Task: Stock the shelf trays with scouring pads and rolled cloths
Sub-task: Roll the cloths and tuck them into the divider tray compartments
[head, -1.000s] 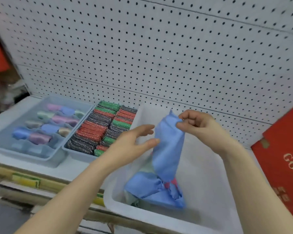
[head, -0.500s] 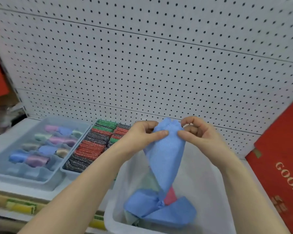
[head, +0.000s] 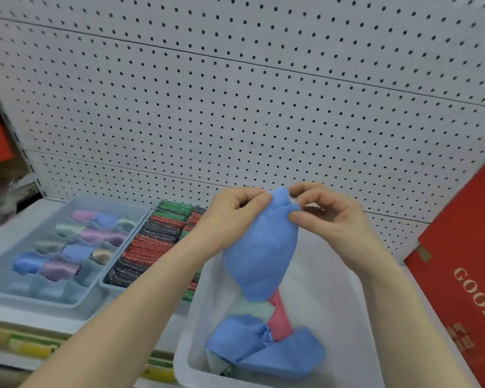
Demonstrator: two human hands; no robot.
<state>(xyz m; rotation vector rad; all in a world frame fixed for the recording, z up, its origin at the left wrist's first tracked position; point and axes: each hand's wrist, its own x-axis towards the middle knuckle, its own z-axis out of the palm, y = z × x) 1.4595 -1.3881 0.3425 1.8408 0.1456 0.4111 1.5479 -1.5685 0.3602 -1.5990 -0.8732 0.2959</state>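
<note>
The blue cloth (head: 261, 259) hangs in the air above the white bin (head: 347, 298), its top edge bunched between both hands. The left hand (head: 233, 217) pinches that edge with curled fingers (head: 259, 196). The right hand (head: 328, 217) pinches it from the other side, thumb against forefinger. How much of the edge sits inside either pinch cannot be seen.

The hanging cloth covers part of the bin's contents. Below its lower tip lie loose blue cloths (head: 263, 345), a pink cloth (head: 280, 317) and a pale green one (head: 256, 309). The bin's near rim and right side run out of the picture.

The left forearm crosses in front of the tray of scouring pads (head: 151, 242), hiding its right-hand rows. Red, green and dark pads stand packed on edge in the rows that show. Just beside it to the left is the divided tray (head: 118, 264) with rolled cloths (head: 67, 247) — blue, pink, lilac and pale green ones, blurred. What lies in its nearest compartments is hard to make out.

Both trays rest on the white shelf (head: 25, 219) against the pegboard (head: 235, 107). A red box (head: 465, 275) leans at the right, cut off by the picture edge, with "GOOD" legible — the smaller print below is unreadable. Yellow-green labels (head: 31, 345) line the shelf front, too smeared to read.
</note>
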